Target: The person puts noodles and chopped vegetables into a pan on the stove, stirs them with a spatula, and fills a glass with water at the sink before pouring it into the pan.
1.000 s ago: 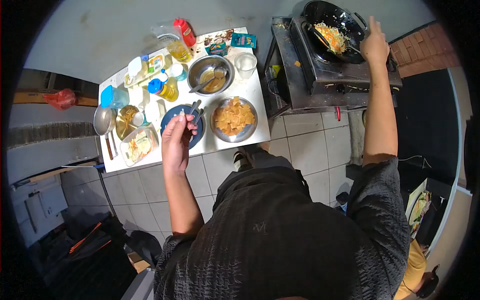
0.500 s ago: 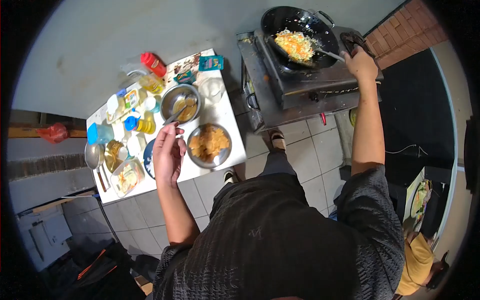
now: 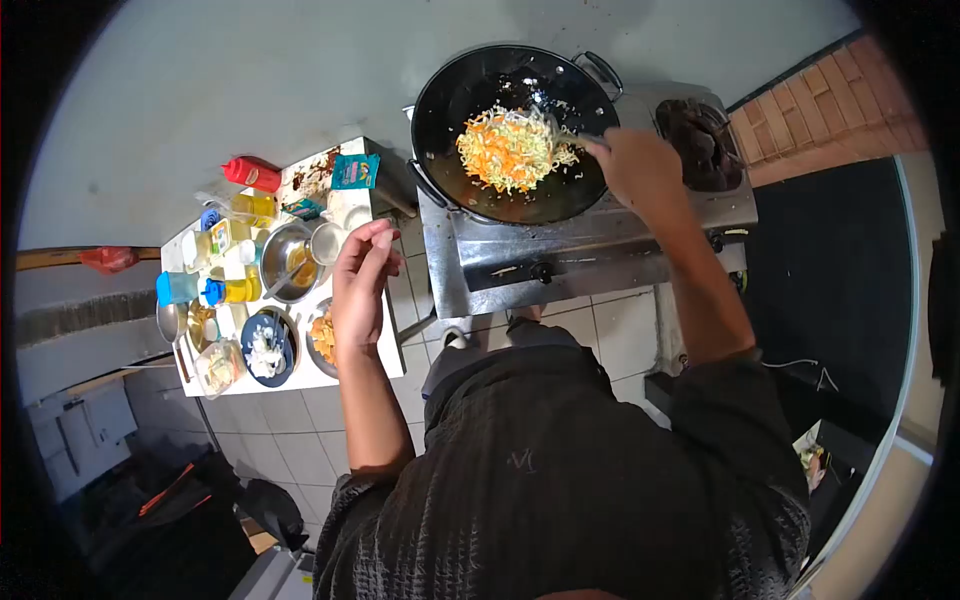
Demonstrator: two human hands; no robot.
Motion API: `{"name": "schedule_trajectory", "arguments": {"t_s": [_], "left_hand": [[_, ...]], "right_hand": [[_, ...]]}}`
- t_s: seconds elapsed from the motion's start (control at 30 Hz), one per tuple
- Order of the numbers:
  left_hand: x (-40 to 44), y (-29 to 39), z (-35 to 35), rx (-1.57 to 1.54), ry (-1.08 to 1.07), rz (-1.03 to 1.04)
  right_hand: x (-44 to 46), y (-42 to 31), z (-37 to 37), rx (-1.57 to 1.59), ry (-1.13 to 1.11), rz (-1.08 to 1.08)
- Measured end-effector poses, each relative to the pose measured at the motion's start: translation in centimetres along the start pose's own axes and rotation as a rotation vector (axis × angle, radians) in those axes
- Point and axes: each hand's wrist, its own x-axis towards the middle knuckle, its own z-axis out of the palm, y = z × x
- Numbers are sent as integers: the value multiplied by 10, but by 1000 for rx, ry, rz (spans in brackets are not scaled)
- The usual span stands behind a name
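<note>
My right hand (image 3: 642,168) is closed on the handle of a spatula (image 3: 580,138), whose blade end is among the food in the black wok (image 3: 440,110). Shredded pale and orange vegetables (image 3: 508,148) lie heaped in the wok. My left hand (image 3: 362,285) hangs between the white table and the stove, with thumb and fingertips drawn together; whether anything is between them is hidden. Just left of that hand are a clear cup (image 3: 326,243) and a metal bowl (image 3: 272,262) with a ladle in it. Partly behind the wrist is a plate of orange-brown pieces (image 3: 322,338).
The metal stove (image 3: 590,255) carries the wok and a dark burner (image 3: 698,145) on the right. On the white table (image 3: 385,350) stand a red bottle (image 3: 252,174), a green packet (image 3: 354,171), a dark plate (image 3: 285,375) with white pieces, and several containers.
The view has shifted toward the stove, so the wok appears larger and nearer. My left hand is now away from the ladle, by the table's right side. My right hand still grips the spatula, its blade among the vegetables.
</note>
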Motion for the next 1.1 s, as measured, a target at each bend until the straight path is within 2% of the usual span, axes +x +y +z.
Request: {"name": "schedule_trajectory", "arguments": {"t_s": [0.03,0.07,0.13,0.17,0.23,0.3,0.37,0.43,0.47,0.53,0.57,0.63,0.73,0.77,0.83,0.93,1.03,1.1], "left_hand": [[2,1,4,48,19,7],[5,1,7,96,36,14],[12,1,8,128,36,21],[18,1,9,161,29,29],[37,-3,11,207,15,37],[60,-16,14,552,86,154],[78,-27,16,637,100,195],[84,-27,21,722,123,233],[84,-24,27,795,108,231],[86,-18,30,887,73,172],[87,-19,28,887,74,173],[92,-21,27,763,57,194],[89,-7,31,732,10,87],[92,-9,29,735,5,85],[99,-13,25,752,-12,112],[103,-17,23,772,-1,115],[110,-25,16,740,-4,158],[110,-25,15,759,2,156]], "right_hand": [[5,-1,-14,-72,67,-108],[9,0,-23,-69,66,-114],[19,4,-40,-179,324,-302],[24,7,-46,-181,329,-300],[33,13,-56,-249,526,-517],[43,7,-59,-278,457,-474],[58,5,-52,-307,383,-434],[77,5,-26,-294,16,-284],[81,6,-15,-295,19,-288],[81,13,1,17,-162,-320],[78,18,4,17,-161,-322],[59,22,-1,119,229,-468],[15,3,-51,74,182,-375],[5,-1,-48,76,180,-369],[-6,-6,-37,-23,190,-500],[-2,-14,-15,-147,281,-509],[21,-3,-46,-180,379,-382],[53,14,-42,-213,360,-428]]}}
